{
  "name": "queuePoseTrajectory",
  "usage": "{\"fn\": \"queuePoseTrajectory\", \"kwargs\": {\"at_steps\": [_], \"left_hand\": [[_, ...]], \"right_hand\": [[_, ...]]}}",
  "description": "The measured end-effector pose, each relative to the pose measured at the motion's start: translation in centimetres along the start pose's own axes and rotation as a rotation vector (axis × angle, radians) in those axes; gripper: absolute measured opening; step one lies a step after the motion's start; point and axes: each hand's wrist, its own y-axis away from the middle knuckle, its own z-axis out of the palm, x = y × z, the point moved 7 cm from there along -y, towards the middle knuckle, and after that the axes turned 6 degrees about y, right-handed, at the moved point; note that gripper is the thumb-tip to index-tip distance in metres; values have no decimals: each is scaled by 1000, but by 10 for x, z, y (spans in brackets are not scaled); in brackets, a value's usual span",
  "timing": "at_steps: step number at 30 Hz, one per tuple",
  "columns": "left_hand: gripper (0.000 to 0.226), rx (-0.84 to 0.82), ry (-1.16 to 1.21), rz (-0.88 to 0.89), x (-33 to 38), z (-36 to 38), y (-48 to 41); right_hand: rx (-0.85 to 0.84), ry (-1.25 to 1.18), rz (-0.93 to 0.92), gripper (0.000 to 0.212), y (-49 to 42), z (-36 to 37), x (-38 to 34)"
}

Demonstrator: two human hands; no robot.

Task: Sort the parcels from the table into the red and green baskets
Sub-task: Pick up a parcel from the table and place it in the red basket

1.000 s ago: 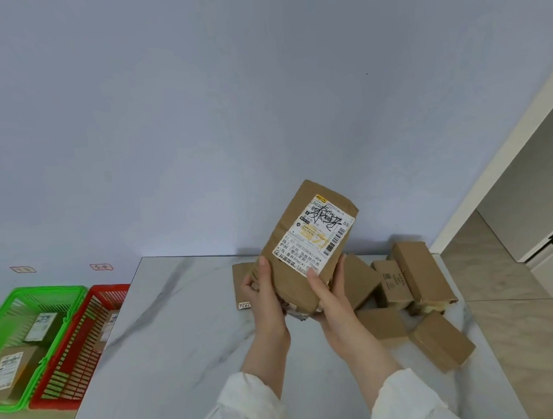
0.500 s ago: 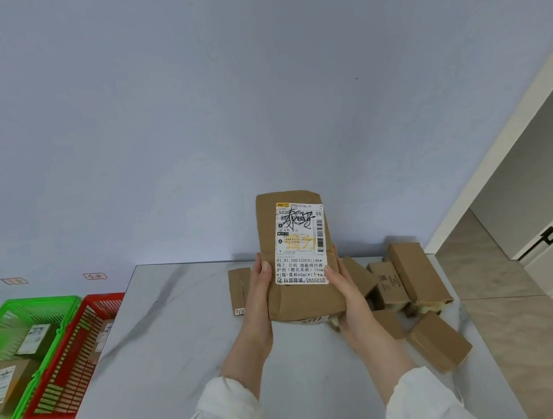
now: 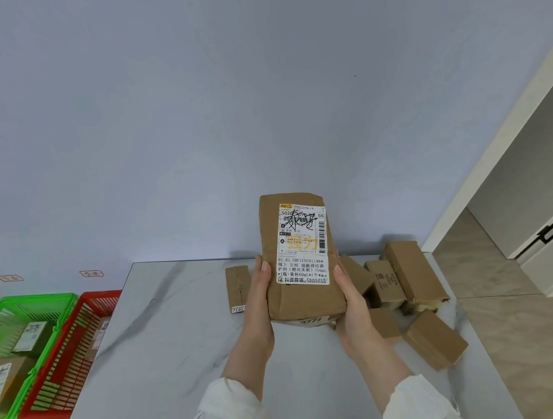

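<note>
A tall brown parcel point(image 3: 277, 297) with a white shipping label facing me is held upright above the marble table point(image 3: 179, 337). My left hand point(image 3: 258, 299) grips its left edge and my right hand point(image 3: 351, 298) grips its right edge. Several brown parcels point(image 3: 409, 271) lie in a heap on the table behind and right of my hands, and one flat parcel point(image 3: 237, 289) lies just left of them. On the floor at the left stand a green basket point(image 3: 24, 303) with two labelled parcels inside and a red basket point(image 3: 75, 347) beside it.
The table's left edge runs just beside the red basket. A blue wall rises behind the table, with two small tags above the baskets. A white door frame point(image 3: 498, 140) and wooden floor lie to the right.
The parcel has turned from tilted right to upright with its label square to me. Both hands keep their hold on its edges, and the view has shifted slightly.
</note>
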Motion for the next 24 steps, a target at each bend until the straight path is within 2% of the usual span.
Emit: {"fn": "queuePoseTrajectory", "kwargs": {"at_steps": [6,12,24], "left_hand": [[95,6,-11,-7,1,1,4],[69,10,-16,-1,5,5,8],[71,20,-15,-17,3,12,4]], "right_hand": [[-2,-3,10,65,2,0,2],[17,3,13,67,1,-1,1],[17,-30,13,69,-4,-7,-1]]}}
